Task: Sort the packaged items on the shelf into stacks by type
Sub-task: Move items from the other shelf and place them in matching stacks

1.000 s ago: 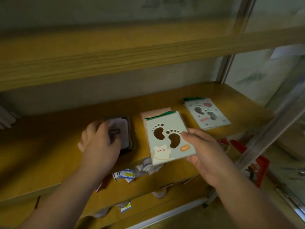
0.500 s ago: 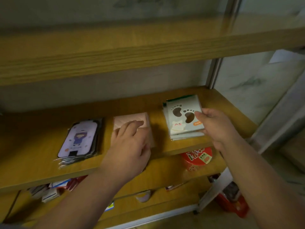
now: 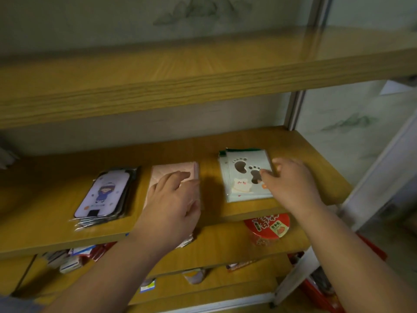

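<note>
Three stacks lie on the wooden shelf [image 3: 311,154]. At the left is a stack of phone-case packs [image 3: 102,195] with a cartoon figure on top. In the middle lies a pink packet stack [image 3: 178,172], and my left hand [image 3: 173,204] rests flat on its near part with fingers spread. At the right is a stack of pale green footprint packs [image 3: 244,177]. My right hand [image 3: 291,179] lies on that stack's right side, fingertips touching the top pack, not gripping it.
An upper shelf board [image 3: 203,73] overhangs close above. Below, a red round tub [image 3: 267,225] and several small loose packets [image 3: 72,258] sit on the lower shelf. A metal upright [image 3: 295,109] bounds the shelf at the right.
My right hand carried the footprint pack to the right, set it on the footprint stack and let go. My left hand moved from the phone-case stack to the pink packets.
</note>
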